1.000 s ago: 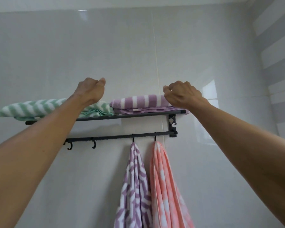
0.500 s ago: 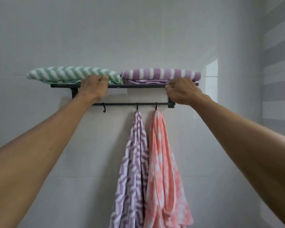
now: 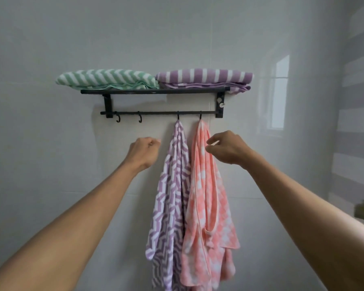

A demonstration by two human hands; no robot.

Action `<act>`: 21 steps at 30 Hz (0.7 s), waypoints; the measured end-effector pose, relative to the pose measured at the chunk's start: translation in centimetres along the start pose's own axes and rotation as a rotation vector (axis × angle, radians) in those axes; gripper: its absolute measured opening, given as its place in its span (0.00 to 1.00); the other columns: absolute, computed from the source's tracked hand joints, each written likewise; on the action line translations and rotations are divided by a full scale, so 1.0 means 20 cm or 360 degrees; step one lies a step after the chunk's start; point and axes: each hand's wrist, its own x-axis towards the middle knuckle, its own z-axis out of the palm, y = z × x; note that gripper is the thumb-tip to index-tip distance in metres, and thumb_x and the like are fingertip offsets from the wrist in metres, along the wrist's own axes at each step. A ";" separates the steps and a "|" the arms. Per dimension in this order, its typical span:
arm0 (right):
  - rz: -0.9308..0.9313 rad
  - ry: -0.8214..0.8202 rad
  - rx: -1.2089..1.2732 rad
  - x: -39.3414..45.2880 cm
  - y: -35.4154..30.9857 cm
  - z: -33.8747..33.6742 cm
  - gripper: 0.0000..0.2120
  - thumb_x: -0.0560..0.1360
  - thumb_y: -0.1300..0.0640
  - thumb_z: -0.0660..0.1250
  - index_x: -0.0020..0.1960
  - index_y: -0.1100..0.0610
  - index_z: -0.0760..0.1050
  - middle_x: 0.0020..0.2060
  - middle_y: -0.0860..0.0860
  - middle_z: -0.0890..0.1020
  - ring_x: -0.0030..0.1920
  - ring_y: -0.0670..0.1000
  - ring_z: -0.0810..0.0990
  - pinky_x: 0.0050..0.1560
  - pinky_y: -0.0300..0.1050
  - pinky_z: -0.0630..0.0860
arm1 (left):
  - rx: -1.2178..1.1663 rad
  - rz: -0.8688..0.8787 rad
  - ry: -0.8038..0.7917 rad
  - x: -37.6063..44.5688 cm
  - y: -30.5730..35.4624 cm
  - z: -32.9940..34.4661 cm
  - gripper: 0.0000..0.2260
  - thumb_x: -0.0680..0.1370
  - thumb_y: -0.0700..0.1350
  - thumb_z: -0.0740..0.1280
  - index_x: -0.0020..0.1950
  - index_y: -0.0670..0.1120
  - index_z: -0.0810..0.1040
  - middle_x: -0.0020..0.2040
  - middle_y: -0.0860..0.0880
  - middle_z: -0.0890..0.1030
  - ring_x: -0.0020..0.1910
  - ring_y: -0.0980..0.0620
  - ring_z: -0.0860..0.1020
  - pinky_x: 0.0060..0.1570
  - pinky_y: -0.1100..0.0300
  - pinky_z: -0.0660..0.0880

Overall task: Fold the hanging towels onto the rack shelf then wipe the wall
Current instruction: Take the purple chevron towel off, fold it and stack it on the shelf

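Left hand (image 3: pixel 143 151) curled in a loose fist, grip together on nothing, just left of the hanging purple zigzag towel (image 3: pixel 170 198) and apart from it. Right hand (image 3: pixel 226 148) with fingers bent and thumb near forefinger, at the right edge of the hanging pink towel (image 3: pixel 208 206); cannot tell whether cloth is pinched. Both towels hung from hooks toward the right end of the black rack's lower bar (image 3: pixel 156 113), side by side and touching. Two bare hooks toward the bar's left end. Up on the rack shelf (image 3: pixel 153 91), folded green zigzag towel (image 3: pixel 105 79) at the left end, folded purple striped towel (image 3: pixel 204 77) at the right end, overhanging the right corner. Behind, glossy grey tiled wall (image 3: pixel 51 164).
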 end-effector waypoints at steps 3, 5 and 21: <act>0.0085 -0.0145 0.0039 -0.03 0.08 0.11 0.18 0.78 0.57 0.66 0.67 0.57 0.78 0.64 0.57 0.80 0.52 0.56 0.82 0.39 0.43 0.80 | -0.0015 -0.0077 -0.0080 -0.06 -0.08 0.09 0.17 0.83 0.53 0.59 0.60 0.43 0.81 0.60 0.44 0.82 0.59 0.43 0.78 0.54 0.58 0.70; 0.0119 -0.0211 0.0068 -0.02 0.12 0.18 0.19 0.78 0.57 0.66 0.68 0.56 0.77 0.62 0.58 0.81 0.48 0.57 0.84 0.32 0.43 0.80 | -0.0027 -0.0123 -0.0114 -0.08 -0.12 0.14 0.18 0.83 0.54 0.59 0.63 0.43 0.80 0.62 0.45 0.81 0.61 0.44 0.77 0.55 0.59 0.68; 0.0310 -0.0198 0.0159 0.70 0.21 0.71 0.13 0.77 0.65 0.65 0.60 0.64 0.78 0.48 0.60 0.85 0.47 0.60 0.86 0.46 0.53 0.85 | -0.0191 -0.0191 -0.0295 0.61 -0.50 0.56 0.23 0.81 0.52 0.66 0.72 0.42 0.72 0.66 0.45 0.78 0.64 0.46 0.76 0.62 0.57 0.72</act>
